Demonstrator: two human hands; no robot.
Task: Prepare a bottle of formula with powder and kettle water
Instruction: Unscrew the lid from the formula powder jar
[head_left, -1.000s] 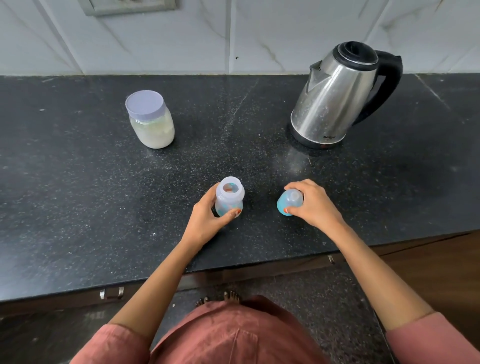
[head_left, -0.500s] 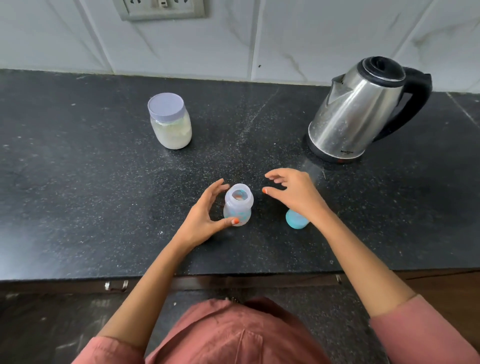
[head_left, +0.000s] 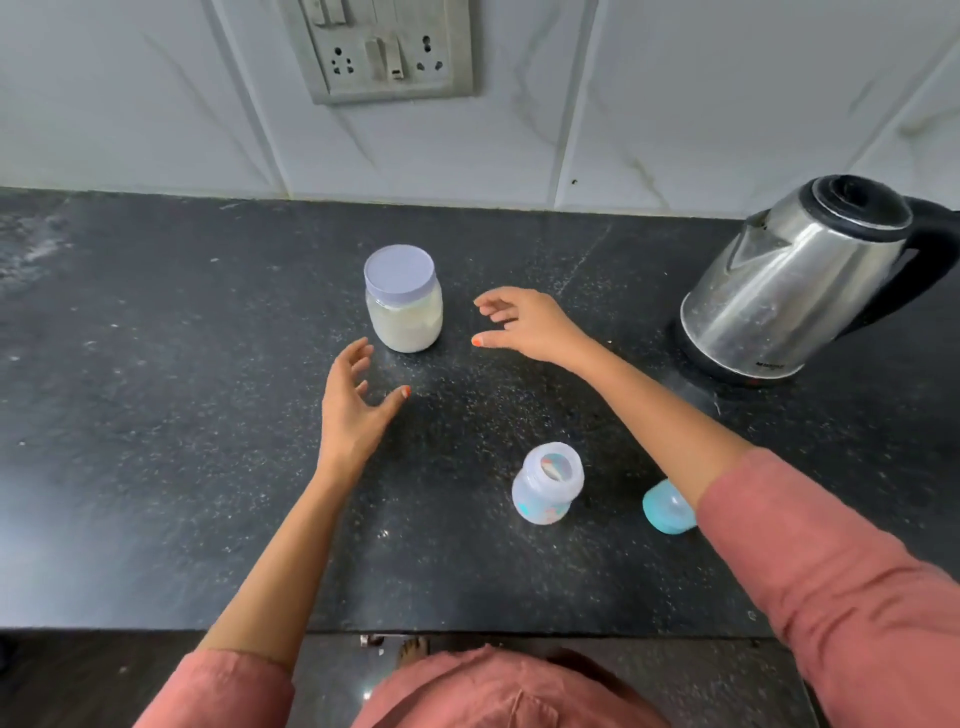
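One small clear plastic baby bottle with a coloured print (head_left: 548, 483) stands upright and uncapped near the front edge of the black speckled stone tabletop (head_left: 156, 415), its mouth bare, which I judge leaves it ready to take powder. Just to its right rests its turquoise screw collar with a clear teat (head_left: 667, 512), partly hidden behind the right sleeve, set aside yet close enough to pick up for closing later. Neither hand touches either piece.

Further back, the round clear jar of pale powder with a lilac lid (head_left: 404, 301) stands closed. The left hand (head_left: 353, 400) and the right hand (head_left: 524, 325) flank it, both apart from it, their fingers (head_left: 358, 353) spread, loosely bent and holding nothing. That placing suggests the step in hand is taking up the jar, one hand to steady it and the other to turn the lid.

The stainless steel electric kettle with black lid and handle (head_left: 795, 291) sits on its base at the far right, well apart from the bottle, likely kept for after the powder.

The tabletop is dusted with pale flecks. Behind it rises a white marble-veined tiled wall (head_left: 675, 104) carrying a grey switch-and-socket plate (head_left: 387, 47); below the front edge shows a dark floor
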